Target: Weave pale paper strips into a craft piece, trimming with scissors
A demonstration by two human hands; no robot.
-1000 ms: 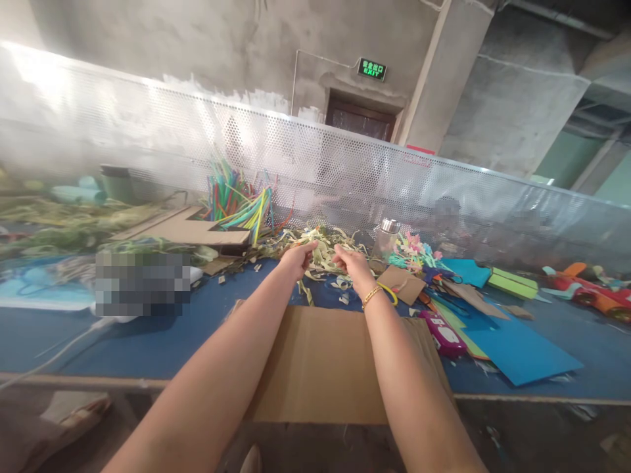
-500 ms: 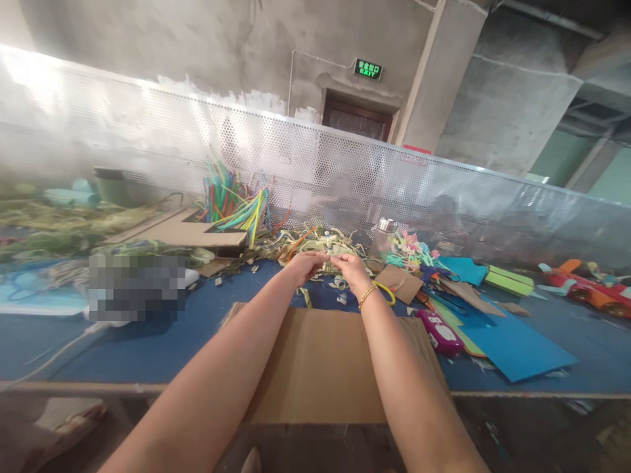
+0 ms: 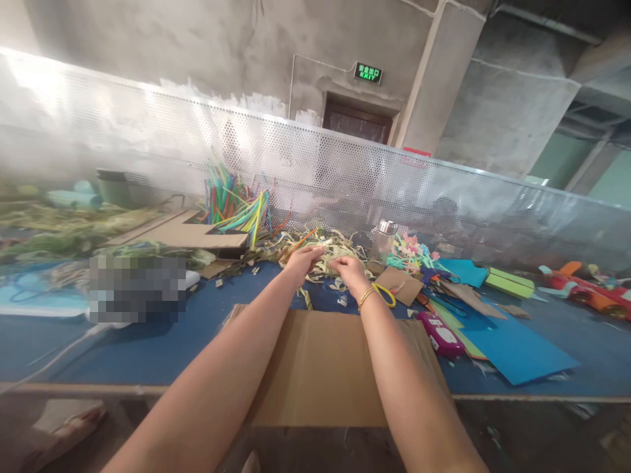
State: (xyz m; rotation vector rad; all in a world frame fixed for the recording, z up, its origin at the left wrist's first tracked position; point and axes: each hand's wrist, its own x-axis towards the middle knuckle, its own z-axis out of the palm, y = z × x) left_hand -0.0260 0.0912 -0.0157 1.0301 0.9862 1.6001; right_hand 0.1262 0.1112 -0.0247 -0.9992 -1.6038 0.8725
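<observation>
My left hand (image 3: 303, 263) reaches over the far edge of a cardboard sheet (image 3: 323, 368), its fingers pinched together. Facing it, my right hand (image 3: 351, 271) has thumb and fingertips pressed together, with a gold chain bracelet at the wrist. A small gap parts the two sets of fingertips. Whatever they pinch is too small to make out against the pale strips (image 3: 329, 264) heaped behind them. Just right of my right hand lie scissors with yellow handles (image 3: 386, 295), partly hidden by the wrist.
Bundled coloured pipe cleaners (image 3: 224, 200) stand at the back left, behind a cut cardboard piece (image 3: 182, 230). A glass jar (image 3: 383, 240) with a silver lid is at the back. Right are a purple box (image 3: 440, 334) and blue sheets (image 3: 517, 348). A perforated metal panel (image 3: 340, 171) borders the table.
My fingertips met half a second ago and are now slightly apart. The left hand has shifted a little left; the cardboard sheet has stayed put.
</observation>
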